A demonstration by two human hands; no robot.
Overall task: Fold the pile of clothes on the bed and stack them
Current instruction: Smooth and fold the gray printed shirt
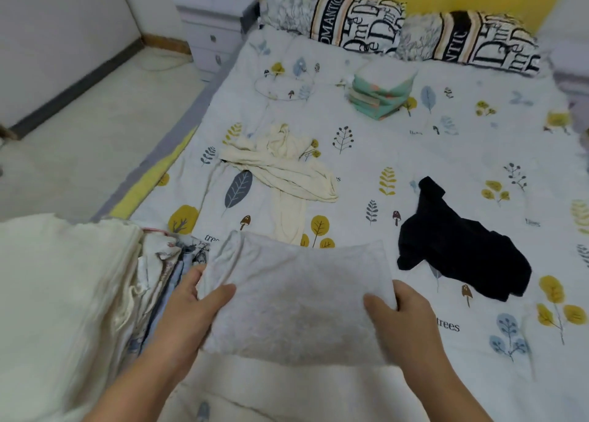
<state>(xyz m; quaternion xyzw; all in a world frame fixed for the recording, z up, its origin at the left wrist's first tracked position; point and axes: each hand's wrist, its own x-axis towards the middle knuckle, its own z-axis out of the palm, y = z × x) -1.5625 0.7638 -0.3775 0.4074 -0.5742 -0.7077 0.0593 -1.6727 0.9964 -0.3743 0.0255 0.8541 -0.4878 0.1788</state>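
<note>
Covering most of the view, the bed [382, 154] carried a white sheet printed with leaves, trees and mushrooms; the word "trees" was legible near the right wrist, and partly again beside the folded stack. Two pillows [398, 26] lay side by side at the head of the bed, against a yellow headboard, with large black lettering; "ROMANTIC" could be read on the left one, while only "NTIC" showed on the right one. A stack of folded clothes [70, 294] sat at the lower left, with a cream piece on top and patterned edges showing along its right side. The folded grey garment [296, 297] was held at the near edge of the bed, just beside that stack. The left hand [194, 307] gripped its left edge, thumb on top. The right hand [401, 310] gripped its right edge in the same manner. A crumpled cream garment [287, 173] lay unfolded at mid-bed. A black garment [459, 243] lay unfolded to the right, well apart from it. A small folded green-and-white bundle [382, 90] rested near the pillows. A white nightstand [216, 29] stood beside the bed at the upper left.
</note>
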